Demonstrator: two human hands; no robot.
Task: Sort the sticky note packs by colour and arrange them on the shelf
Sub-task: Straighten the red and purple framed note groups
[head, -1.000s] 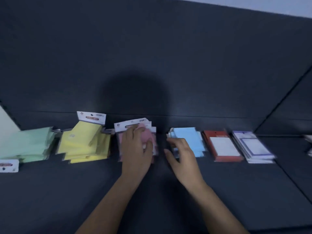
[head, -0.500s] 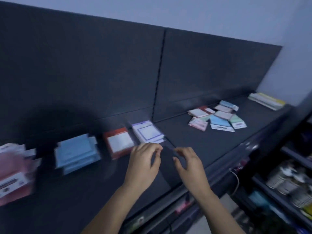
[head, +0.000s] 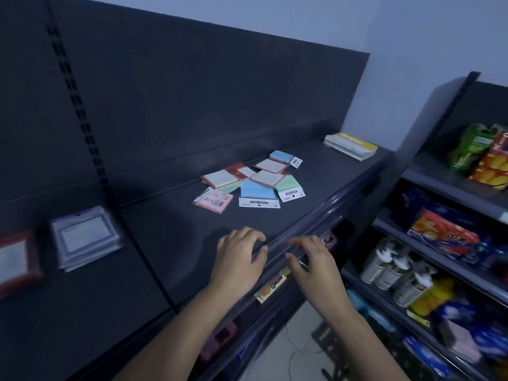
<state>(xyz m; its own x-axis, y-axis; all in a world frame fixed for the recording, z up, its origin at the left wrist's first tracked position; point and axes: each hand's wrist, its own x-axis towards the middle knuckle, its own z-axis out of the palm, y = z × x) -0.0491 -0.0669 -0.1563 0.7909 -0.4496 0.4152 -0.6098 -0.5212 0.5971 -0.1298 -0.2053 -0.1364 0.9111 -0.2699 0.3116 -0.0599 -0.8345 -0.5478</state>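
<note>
A loose heap of sticky note packs lies on the dark shelf [head: 316, 188]: a pink pack [head: 214, 200], a blue pack [head: 258, 191], a green pack [head: 288, 185], red-framed packs [head: 220, 178] and a second blue pack [head: 283, 156]. At the left edge sit a sorted purple stack [head: 85, 237] and a blurred red stack [head: 16, 257]. My left hand [head: 239, 257] and my right hand [head: 313, 262] hover over the shelf's front edge, fingers loosely curled, holding nothing, well short of the heap.
A yellow-topped pad stack [head: 350, 145] lies at the shelf's far right end. To the right stands another rack with snack bags [head: 478, 152], white bottles [head: 390, 268] and packets [head: 442, 235]. A slotted upright [head: 79, 111] runs up the back panel.
The view has swung right, away from the sorted stacks. Both hands left the pink and blue stacks and moved right along the shelf toward the loose heap, empty.
</note>
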